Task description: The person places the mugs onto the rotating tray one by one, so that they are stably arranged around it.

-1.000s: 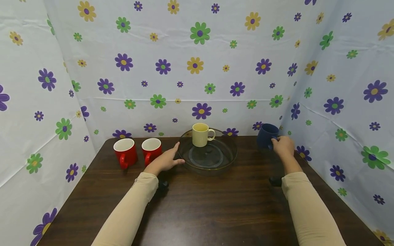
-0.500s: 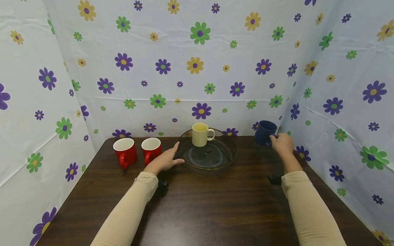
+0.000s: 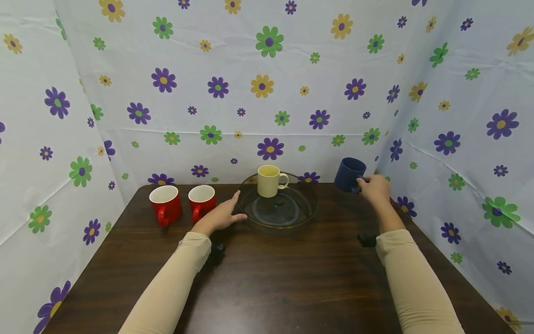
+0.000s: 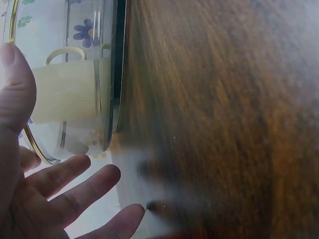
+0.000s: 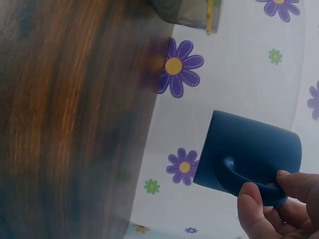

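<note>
A dark blue mug (image 3: 347, 175) hangs above the table at the back right, pinched by its handle in my right hand (image 3: 375, 190). The right wrist view shows thumb and fingers on the handle of this mug (image 5: 249, 149), its base apart from the tabletop. In the middle stands a clear glass bowl (image 3: 278, 225) with a gold rim, a pale yellow mug (image 3: 267, 183) upright inside it. My left hand (image 3: 219, 215) rests at the bowl's left side with fingers spread; in the left wrist view the thumb lies at the rim.
Two red mugs with white insides, the outer one (image 3: 166, 204) and the inner one (image 3: 201, 200), stand left of the bowl; my left hand partly covers the inner. Flower-printed cloth (image 3: 233, 102) walls in the dark wooden table (image 3: 283, 287) at the back and sides.
My right hand has lifted the blue mug off the table and carried it left toward the bowl. The left hand stays at the bowl. The head view has shifted slightly.
</note>
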{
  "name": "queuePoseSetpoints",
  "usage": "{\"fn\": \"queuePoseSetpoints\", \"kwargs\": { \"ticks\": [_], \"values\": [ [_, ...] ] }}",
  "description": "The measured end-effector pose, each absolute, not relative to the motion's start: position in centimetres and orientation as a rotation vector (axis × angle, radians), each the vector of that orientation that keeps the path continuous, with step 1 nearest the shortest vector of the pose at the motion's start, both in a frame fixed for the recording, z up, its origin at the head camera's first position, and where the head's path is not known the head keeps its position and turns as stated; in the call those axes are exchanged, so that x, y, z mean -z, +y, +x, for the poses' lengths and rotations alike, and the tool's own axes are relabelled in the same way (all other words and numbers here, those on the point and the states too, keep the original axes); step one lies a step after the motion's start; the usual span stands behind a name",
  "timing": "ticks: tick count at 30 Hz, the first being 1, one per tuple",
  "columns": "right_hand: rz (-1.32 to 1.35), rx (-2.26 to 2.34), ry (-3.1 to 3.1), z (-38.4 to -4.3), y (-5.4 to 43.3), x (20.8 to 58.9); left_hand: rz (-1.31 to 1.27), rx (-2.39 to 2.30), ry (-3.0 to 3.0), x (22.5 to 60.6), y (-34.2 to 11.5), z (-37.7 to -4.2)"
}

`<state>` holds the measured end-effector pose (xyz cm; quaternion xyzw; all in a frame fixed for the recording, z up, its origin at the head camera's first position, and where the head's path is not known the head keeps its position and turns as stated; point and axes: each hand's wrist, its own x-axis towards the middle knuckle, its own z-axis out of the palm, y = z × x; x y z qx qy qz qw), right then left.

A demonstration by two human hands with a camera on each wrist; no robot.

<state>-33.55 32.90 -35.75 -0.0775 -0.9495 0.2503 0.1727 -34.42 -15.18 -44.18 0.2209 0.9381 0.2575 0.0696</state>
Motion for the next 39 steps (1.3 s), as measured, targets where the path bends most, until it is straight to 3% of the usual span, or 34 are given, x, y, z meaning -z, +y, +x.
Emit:
{"fn": "queuePoseSetpoints", "kwargs": {
  "ticks": [39],
  "values": [
    [-0.142, -0.801, -2.693, -33.6, 29.2, 34.5, 0.647, -0.747, 2.832, 43.8, -14.9, -34.1]
  ]
}}
